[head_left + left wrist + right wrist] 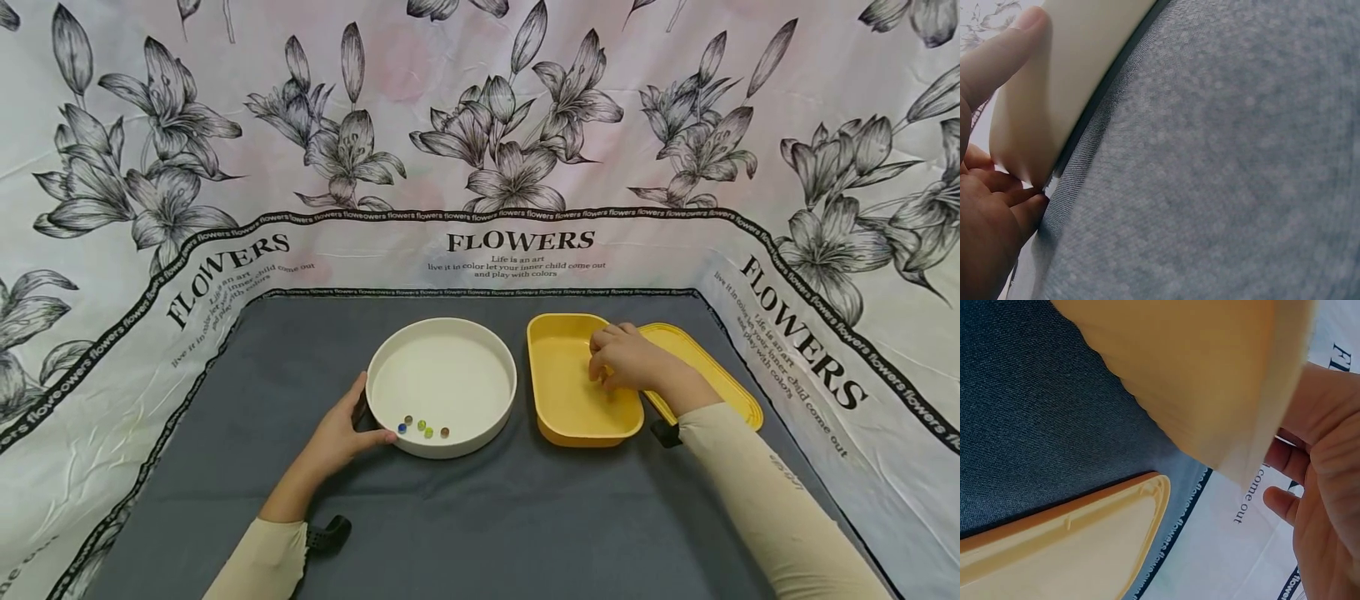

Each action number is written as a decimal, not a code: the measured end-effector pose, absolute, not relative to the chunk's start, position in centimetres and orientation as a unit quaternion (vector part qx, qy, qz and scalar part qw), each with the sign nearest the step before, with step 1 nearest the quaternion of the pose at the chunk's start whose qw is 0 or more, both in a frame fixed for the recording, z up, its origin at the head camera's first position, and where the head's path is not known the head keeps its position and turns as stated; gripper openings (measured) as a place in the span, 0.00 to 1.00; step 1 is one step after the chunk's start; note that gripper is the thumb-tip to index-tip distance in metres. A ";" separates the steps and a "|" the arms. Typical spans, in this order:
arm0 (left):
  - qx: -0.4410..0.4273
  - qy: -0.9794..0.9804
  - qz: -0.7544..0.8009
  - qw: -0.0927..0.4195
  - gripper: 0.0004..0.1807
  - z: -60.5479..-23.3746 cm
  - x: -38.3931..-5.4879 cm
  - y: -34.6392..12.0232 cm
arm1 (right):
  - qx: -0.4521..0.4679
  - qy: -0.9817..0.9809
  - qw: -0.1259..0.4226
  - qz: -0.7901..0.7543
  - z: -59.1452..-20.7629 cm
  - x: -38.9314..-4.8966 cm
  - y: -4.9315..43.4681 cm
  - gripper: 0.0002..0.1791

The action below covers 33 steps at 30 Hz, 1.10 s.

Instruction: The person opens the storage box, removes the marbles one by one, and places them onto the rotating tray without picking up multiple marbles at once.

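A round white tray [450, 375] lies on the cloth, several small marbles [422, 425] in blue, green and brown gathered near its front rim. My left hand [337, 437] holds the tray at its left front. In the left wrist view the thumb [1007, 53] lies against the tray wall [1072, 69], and curled fingers [1013, 200] meet its lower edge. My right hand [633, 362] reaches over the right wall of the yellow rectangular box [562, 392], fingers bent down inside. The box wall [1210, 375] hides part of that hand; whether the fingertips hold anything cannot be seen.
A yellow lid [701, 367] lies to the right of the box, partly beneath the right forearm. Dark grey cloth [480, 525] covers the table, bordered by white fabric printed with flowers [517, 167]. The tray and box stand side by side with a narrow gap.
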<state>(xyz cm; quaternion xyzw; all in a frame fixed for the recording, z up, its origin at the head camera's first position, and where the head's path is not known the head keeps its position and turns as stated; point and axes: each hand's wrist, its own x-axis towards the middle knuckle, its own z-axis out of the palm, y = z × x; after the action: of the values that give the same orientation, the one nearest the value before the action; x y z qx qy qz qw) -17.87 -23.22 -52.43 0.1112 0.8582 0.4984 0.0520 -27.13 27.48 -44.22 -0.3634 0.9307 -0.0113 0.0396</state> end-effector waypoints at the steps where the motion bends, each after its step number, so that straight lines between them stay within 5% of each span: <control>1: 0.111 0.857 0.500 0.052 0.72 -52.4 -17.9 -23.2 | -0.363 0.931 0.041 -0.014 -44.3 -27.1 27.5 0.11; 33: 0.114 0.858 0.498 0.047 0.72 -52.4 -17.9 -23.1 | -0.349 0.933 0.055 0.060 -45.2 -27.2 27.2 0.13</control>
<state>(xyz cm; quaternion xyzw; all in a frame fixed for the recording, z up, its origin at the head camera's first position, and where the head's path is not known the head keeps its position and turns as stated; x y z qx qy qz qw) -17.92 -23.15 -52.44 0.1144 0.8582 0.4982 0.0468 -27.21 27.24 -45.22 -0.3493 0.9334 0.0604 0.0553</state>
